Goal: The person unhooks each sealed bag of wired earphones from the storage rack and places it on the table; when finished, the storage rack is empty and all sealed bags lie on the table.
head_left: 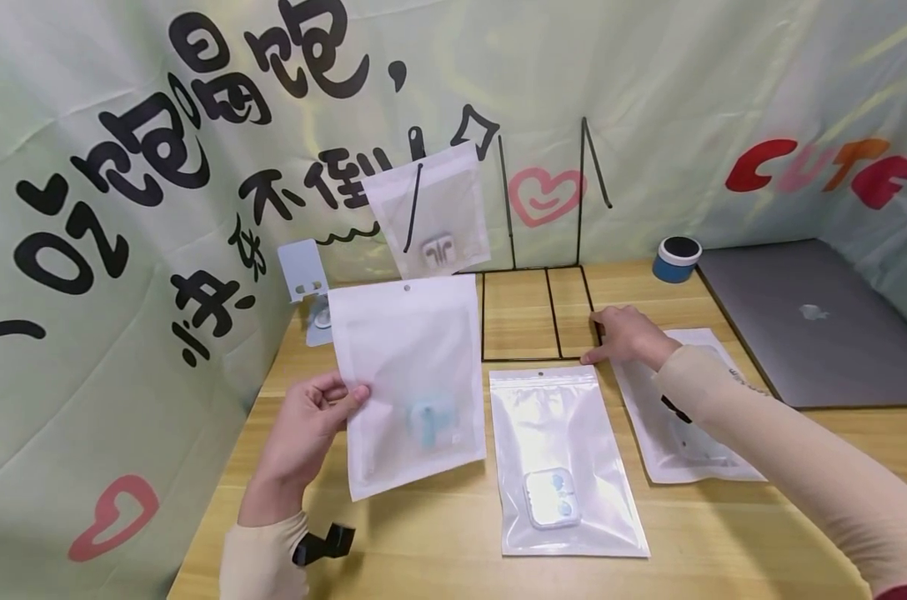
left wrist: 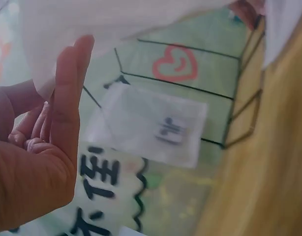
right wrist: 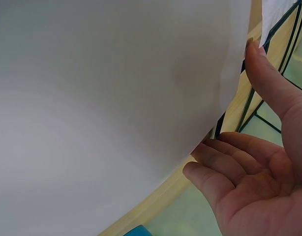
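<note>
My left hand (head_left: 308,433) pinches the left edge of a white zip pouch (head_left: 404,358), held upright above the table with a pale blue item faintly showing inside. At the right front corner of a black wire rack (head_left: 532,360), my right hand (head_left: 629,333) grips the frame between thumb and fingers. On the rack's left hook hangs a smaller translucent pouch (head_left: 431,200) with an earphone case in it. Flat in front of the rack lies a shiny pouch (head_left: 554,433) containing a white square item. Another white pouch (head_left: 671,467) lies under my right forearm, partly hidden.
A closed grey laptop (head_left: 821,321) lies at the right, with a small blue jar (head_left: 676,260) near its back left corner. A pale folding stand (head_left: 303,275) is behind the held pouch. Printed cloth (head_left: 648,83) walls in the back and left side of the wooden table (head_left: 423,542).
</note>
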`<state>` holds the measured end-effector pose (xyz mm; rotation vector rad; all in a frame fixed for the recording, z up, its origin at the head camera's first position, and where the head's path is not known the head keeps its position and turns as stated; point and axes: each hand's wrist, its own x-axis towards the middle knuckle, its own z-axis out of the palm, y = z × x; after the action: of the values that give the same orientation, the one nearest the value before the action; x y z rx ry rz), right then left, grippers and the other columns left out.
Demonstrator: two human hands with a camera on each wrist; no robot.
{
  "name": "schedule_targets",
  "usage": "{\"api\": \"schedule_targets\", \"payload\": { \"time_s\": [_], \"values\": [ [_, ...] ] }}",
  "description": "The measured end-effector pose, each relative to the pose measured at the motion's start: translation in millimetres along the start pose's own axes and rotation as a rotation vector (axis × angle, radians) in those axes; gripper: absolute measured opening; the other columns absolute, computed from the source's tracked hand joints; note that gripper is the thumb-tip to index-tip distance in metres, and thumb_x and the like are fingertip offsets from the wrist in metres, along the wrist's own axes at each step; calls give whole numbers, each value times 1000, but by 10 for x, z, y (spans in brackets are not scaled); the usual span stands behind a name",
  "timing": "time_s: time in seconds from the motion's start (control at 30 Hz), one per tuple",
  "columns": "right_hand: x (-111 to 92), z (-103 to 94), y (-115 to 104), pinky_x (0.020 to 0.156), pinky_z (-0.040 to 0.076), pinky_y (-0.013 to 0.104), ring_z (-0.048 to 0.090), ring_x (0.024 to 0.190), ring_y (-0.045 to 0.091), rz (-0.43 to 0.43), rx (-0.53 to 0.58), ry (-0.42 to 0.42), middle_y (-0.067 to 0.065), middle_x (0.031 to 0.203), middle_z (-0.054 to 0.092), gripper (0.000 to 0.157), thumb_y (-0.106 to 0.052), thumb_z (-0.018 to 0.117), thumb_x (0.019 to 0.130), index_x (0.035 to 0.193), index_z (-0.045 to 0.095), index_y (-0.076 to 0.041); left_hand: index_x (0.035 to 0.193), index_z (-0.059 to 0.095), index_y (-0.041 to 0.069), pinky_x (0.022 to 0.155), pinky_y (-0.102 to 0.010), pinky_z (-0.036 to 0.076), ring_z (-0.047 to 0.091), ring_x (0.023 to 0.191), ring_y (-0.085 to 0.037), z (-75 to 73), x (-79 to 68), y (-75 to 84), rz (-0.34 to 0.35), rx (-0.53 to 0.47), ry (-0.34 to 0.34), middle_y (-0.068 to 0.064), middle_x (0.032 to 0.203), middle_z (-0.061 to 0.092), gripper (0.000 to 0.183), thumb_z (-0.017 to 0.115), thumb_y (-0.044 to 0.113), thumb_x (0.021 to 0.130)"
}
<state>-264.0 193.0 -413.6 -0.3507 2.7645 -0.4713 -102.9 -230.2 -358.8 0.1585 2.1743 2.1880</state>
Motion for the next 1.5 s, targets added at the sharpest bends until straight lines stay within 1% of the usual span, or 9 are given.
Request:
{"api": "schedule_targets", "payload": {
  "time_s": [0.17,0.3,0.4,0.63,0.83,1.07,1.27,1.37,1.5],
  "values": [
    [-3,-6,12,97,41,58,38,127,55,-5,1,-1,39,142,37,92,-37,83,81,142,38,16,95,71,8,64,-25,54,66,78,-12,-93,-45,-259,-106,-104,-3,-6,90,74,12,61,1,97],
    [7,-3,27,97,41,59,37,128,55,-6,-4,-4,38,142,37,93,-38,83,81,142,38,16,98,68,4,68,-28,56,68,81,-15,-99,-87,-462,-206,-162,-13,-7,90,74,8,61,1,97],
    [16,-2,33,96,42,57,38,128,54,-6,-3,-2,38,142,37,93,-37,83,81,143,38,16,101,66,0,70,-30,57,68,81,-16,-73,-110,-576,-271,-172,-29,-8,90,73,7,62,2,97],
    [32,0,41,93,43,55,44,124,50,-4,-6,-1,38,142,37,93,-38,83,81,143,38,15,113,60,-13,68,-31,57,69,80,-17,-36,-136,-734,-330,-67,-11,-13,92,73,27,66,7,95],
    [25,-1,38,91,44,54,46,121,49,-11,-14,2,38,142,37,94,-38,83,81,143,38,16,115,60,-13,55,-25,52,66,69,-15,-38,-136,-842,-375,54,11,-14,90,73,32,67,10,95],
    [32,6,29,94,43,56,47,120,46,-2,4,2,38,142,36,92,-35,83,81,143,37,15,118,59,-12,57,-29,54,66,68,-18,-20,-134,-891,-409,112,33,-17,91,72,34,68,11,95],
    [36,2,40,98,41,58,44,124,51,2,1,8,39,142,37,92,-35,83,81,143,37,16,113,65,-8,50,-27,51,60,60,-17,-46,-88,-851,-432,276,52,-12,82,69,33,70,18,94],
    [33,4,46,98,40,59,42,126,53,-1,-3,10,39,142,37,92,-35,83,81,143,37,16,115,65,-9,53,-33,56,63,59,-21,-95,-68,-811,-432,323,50,-13,87,66,34,68,19,95],
    [22,8,44,98,41,58,40,128,53,1,11,6,38,143,37,92,-35,83,81,144,37,15,116,66,-9,57,-38,58,67,61,-29,-174,-52,-708,-432,369,23,-15,96,67,34,64,20,98]
  ]
}}
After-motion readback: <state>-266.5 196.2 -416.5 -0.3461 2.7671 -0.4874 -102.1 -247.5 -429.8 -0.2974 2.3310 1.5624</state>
